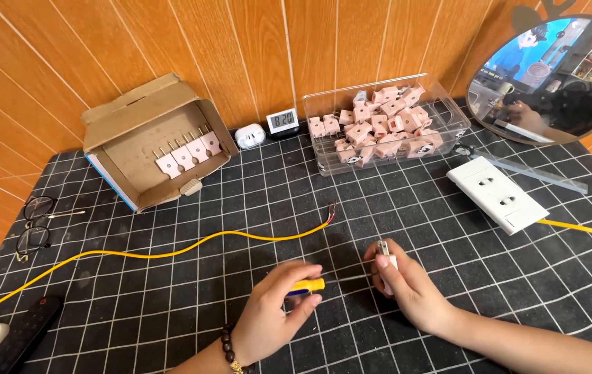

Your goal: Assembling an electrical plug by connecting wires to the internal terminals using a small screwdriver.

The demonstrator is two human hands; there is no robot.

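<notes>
My left hand (pixel 275 308) grips a small screwdriver (pixel 310 285) with a yellow and blue handle; its thin metal shaft points right. My right hand (pixel 407 284) holds a small pale plug (pixel 384 255) with metal prongs sticking up, and the shaft's tip reaches toward it. A yellow cable (pixel 171 253) curves across the black gridded mat (pixel 171 312), ending in bare wire strands (pixel 333 212) just above my hands.
A clear plastic tray (pixel 324 163) holds several pink plugs. An open cardboard box (pixel 144 145) has more plugs lined up inside. A white wall socket (pixel 497 194), a round mirror (pixel 552 76), a small digital clock (pixel 283 121), glasses (pixel 33 225) and a dark remote (pixel 22 332) lie around.
</notes>
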